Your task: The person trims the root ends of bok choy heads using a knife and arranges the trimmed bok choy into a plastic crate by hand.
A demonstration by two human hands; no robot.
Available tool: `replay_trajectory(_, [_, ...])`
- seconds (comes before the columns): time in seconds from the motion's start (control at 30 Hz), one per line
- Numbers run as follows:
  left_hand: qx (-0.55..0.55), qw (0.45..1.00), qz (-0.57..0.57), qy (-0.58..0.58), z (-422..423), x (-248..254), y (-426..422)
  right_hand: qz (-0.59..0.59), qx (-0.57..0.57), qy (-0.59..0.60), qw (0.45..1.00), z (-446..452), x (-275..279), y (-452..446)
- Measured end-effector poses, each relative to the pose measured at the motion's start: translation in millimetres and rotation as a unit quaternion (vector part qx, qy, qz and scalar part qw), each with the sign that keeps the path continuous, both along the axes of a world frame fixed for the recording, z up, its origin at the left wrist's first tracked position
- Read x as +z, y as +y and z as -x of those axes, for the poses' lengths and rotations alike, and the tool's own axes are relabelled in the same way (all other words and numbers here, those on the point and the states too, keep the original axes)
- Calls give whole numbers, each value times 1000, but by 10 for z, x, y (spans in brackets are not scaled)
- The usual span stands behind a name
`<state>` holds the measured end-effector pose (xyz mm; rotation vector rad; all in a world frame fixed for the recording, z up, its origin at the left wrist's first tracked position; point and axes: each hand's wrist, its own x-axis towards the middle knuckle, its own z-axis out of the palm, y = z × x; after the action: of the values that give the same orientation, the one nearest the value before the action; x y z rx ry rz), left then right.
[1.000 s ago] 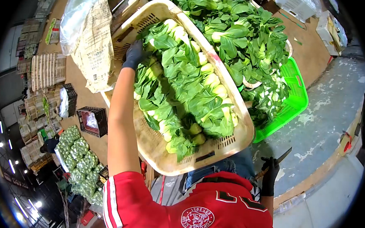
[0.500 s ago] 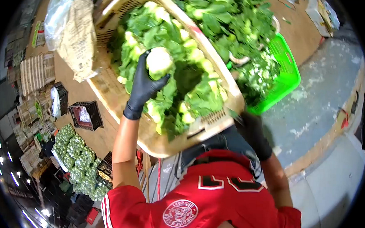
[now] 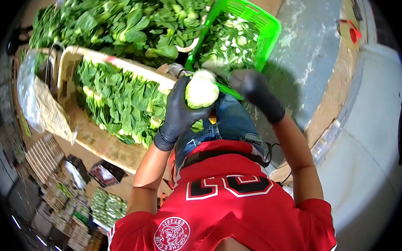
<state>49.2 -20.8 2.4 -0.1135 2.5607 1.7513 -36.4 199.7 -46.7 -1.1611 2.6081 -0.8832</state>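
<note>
My left hand, in a black glove, is wrapped round a bok choy with its pale, rounded base facing up. At the top of that base a smaller pale piece shows, blurred. Just to the right is my right hand, also gloved in black and closed in a fist. From it a blurred knife points left, its blade close to the top of the bok choy. Left of my hands, a cream plastic crate holds rows of bok choy.
A bright green basket with cut leaves and pale trimmings stands beyond my right hand. A big heap of leafy bok choy lies behind the crate. Clear plastic and a brown sack hang over the crate's left end.
My left hand has brought the bok choy from above the crate towards the green basket. My right hand has risen beside it with the knife. The view has swung right.
</note>
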Motion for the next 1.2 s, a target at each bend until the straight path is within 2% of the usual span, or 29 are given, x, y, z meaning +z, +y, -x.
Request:
replay_trajectory(0.03, [-19, 1000, -6, 3, 40, -11, 71, -9, -2, 10, 1000, 55, -367, 326])
replay_trajectory(0.1, [-38, 987, -149, -53, 220, 80, 233, -109, -169, -207, 957, 43, -347, 618])
replay_trajectory(0.13, [-41, 971, -220, -86, 259, 112, 311, -156, -242, -316, 904, 3, -304, 710])
replay_trajectory(0.2, [-69, 937, -289, -185, 314, -9, 350, 139, -225, -359, 895, -74, 101, 586])
replay_trajectory(0.23, [-78, 918, -323, -215, 357, -43, 382, 284, -208, -362, 863, -39, 293, 495])
replay_trajectory(0.3, [-100, 907, -341, -226, 363, -172, 407, 213, -165, -321, 908, 16, 464, 401])
replay_trajectory(0.33, [-88, 863, -419, -270, 363, -227, 403, 209, -132, -252, 936, 55, 489, 343])
replay_trajectory(0.4, [-21, 763, -550, -338, 317, -276, 390, 172, -165, -244, 940, 141, 447, 336])
replay_trajectory(0.43, [15, 738, -576, -351, 322, -311, 344, 153, -175, -239, 943, 210, 408, 318])
replay_trajectory(0.47, [29, 720, -609, -331, 337, -338, 291, 227, -182, -244, 925, 233, 285, 335])
replay_trajectory(0.5, [44, 704, -640, -306, 367, -378, 219, 169, -200, -125, 957, 255, 237, 377])
replay_trajectory(0.53, [83, 702, -661, -252, 374, -522, 118, 79, -223, -109, 965, 294, 130, 474])
replay_trajectory(0.57, [161, 703, -656, -223, 418, -582, -36, 205, -285, -236, 906, 253, -47, 521])
replay_trajectory(0.6, [189, 709, -652, -192, 530, -588, -260, 96, -281, -171, 940, 255, -29, 574])
replay_trajectory(0.63, [220, 714, -645, -158, 672, -586, -574, 106, -281, -163, 940, 222, 50, 523])
replay_trajectory(0.67, [229, 731, -634, -105, 838, -540, -952, 53, -268, -161, 948, 234, -77, 604])
replay_trajectory(0.7, [237, 746, -620, -57, 988, -456, -1339, 2, -234, -98, 967, 264, -257, 663])
replay_trajectory(0.77, [375, 717, -587, -7, 1106, -228, -2077, 6, -235, -126, 964, 217, -364, 582])
replay_trajectory(0.8, [332, 787, -515, 68, 1011, -361, -2452, -21, -268, -198, 943, 171, -346, 476])
replay_trajectory(0.83, [351, 865, -340, 112, 765, -475, -2689, -54, -301, -264, 915, 157, -304, 383])
replay_trajectory(0.87, [389, 899, -146, 141, 521, -586, -2926, -67, -281, -241, 927, 142, -393, 366])
replay_trajectory(0.9, [454, 870, -151, 117, 257, -549, -3057, -78, -263, -218, 936, 125, -596, 412])
replay_trajectory(0.93, [491, 861, -73, 108, -69, -734, -3280, -73, -248, -177, 950, 116, -876, 533])
replay_trajectory(0.97, [522, 848, 4, 96, -431, -1057, -3528, -62, -262, -213, 939, 110, -953, 542])
replay_trajectory(1.03, [512, 834, 208, -8, -1079, -1639, -4113, -84, -265, -202, 939, 74, -913, 430])
replay_trajectory(1.1, [476, 819, 317, -54, -1274, -1799, -4408, -121, -298, -182, 929, 16, -836, 248])
replay_trajectory(1.17, [345, 830, 437, -25, -1189, -1881, -4670, -142, -322, -193, 916, -65, -745, 43])
replay_trajectory(1.2, [299, 841, 449, -43, -1116, -2012, -4769, -144, -330, -215, 908, -83, -709, -53])
